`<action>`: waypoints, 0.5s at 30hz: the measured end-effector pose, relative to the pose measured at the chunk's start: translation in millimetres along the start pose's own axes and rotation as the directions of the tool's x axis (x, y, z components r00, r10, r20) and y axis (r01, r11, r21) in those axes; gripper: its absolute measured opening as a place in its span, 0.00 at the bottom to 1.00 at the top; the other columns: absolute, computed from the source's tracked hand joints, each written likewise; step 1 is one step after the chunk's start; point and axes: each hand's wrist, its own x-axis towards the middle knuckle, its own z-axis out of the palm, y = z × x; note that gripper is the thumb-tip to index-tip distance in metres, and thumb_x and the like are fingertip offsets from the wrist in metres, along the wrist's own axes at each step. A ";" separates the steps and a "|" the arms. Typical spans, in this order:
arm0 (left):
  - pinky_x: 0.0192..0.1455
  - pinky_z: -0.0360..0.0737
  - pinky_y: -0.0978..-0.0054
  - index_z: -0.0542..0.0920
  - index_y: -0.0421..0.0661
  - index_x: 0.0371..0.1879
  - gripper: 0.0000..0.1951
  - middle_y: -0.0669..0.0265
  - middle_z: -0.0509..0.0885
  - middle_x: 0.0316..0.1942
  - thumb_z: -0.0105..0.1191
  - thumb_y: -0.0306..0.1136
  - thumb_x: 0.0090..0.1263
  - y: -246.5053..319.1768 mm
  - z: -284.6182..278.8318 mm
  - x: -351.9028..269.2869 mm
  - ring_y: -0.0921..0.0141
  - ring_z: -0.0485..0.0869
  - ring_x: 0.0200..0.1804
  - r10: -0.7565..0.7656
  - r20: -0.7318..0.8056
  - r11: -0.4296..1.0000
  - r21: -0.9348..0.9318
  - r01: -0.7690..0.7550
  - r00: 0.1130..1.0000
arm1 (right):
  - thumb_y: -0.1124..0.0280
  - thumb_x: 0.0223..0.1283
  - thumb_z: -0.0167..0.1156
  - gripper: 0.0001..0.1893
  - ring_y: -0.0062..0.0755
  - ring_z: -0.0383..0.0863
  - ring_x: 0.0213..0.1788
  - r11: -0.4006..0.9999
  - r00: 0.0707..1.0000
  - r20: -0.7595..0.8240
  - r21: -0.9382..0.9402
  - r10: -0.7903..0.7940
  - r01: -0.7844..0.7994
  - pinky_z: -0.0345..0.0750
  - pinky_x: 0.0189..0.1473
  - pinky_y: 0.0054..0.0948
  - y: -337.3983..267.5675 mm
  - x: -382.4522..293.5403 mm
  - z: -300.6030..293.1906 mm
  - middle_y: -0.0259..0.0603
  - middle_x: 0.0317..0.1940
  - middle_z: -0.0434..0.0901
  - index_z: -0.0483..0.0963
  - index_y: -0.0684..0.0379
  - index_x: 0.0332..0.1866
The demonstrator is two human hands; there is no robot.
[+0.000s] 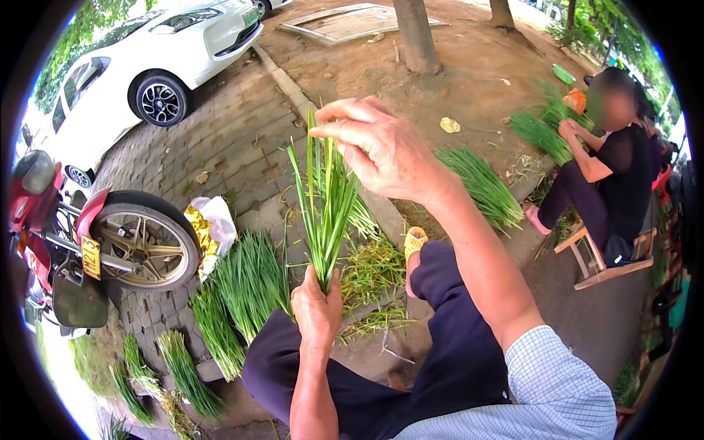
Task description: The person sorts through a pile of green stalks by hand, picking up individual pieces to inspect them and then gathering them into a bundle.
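Note:
My left hand [318,309] is closed around the lower ends of a small bunch of green garlic chives [324,220], which fans upward in front of me. Above it, my right hand [369,146] is at the top of the bunch, fingers bent around a yellowish-green blade [310,159]; whether they pinch it is hard to tell. Beneath the bunch, yellowed trimmings [371,269] lie in a loose heap by my foot. A large pile of chives [253,283] rests on the paving left of my knee, beside a smaller bundle [216,330].
At left stand a red motorcycle [146,239] and a white car [203,41]. More chives [481,184] lie near the curb [385,212]. On the right, a seated co-worker [610,159] handles other chives [542,135]. Several bundles [187,371] lie at lower left.

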 end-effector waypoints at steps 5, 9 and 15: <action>0.24 0.71 0.56 0.71 0.40 0.30 0.09 0.52 0.76 0.16 0.56 0.31 0.65 4.3 -4.7 0.1 0.49 0.77 0.21 0.005 0.010 1.000 0.022 -0.005 1.000 | 0.73 0.56 0.57 0.09 0.39 0.80 0.46 0.998 0.996 0.084 0.048 0.039 -0.043 0.78 0.47 0.35 10.7 -12.7 10.7 0.37 0.43 0.79 0.79 0.58 0.42; 0.25 0.71 0.56 0.71 0.39 0.30 0.09 0.51 0.77 0.17 0.55 0.31 0.65 10.2 -6.8 -0.1 0.49 0.78 0.23 -0.039 0.035 0.998 0.043 0.037 0.999 | 0.77 0.55 0.57 0.08 0.42 0.80 0.41 0.994 0.989 0.127 0.066 0.077 -0.086 0.78 0.44 0.35 16.9 -18.3 8.2 0.42 0.39 0.79 0.78 0.63 0.40; 0.28 0.72 0.54 0.71 0.39 0.31 0.10 0.49 0.78 0.21 0.54 0.33 0.66 4.6 -6.9 -0.8 0.47 0.79 0.27 -0.012 0.033 0.995 0.096 0.009 0.999 | 0.78 0.54 0.57 0.07 0.43 0.81 0.39 0.993 0.991 0.097 0.070 0.087 -0.094 0.78 0.42 0.34 21.7 -28.4 12.5 0.43 0.37 0.80 0.78 0.64 0.38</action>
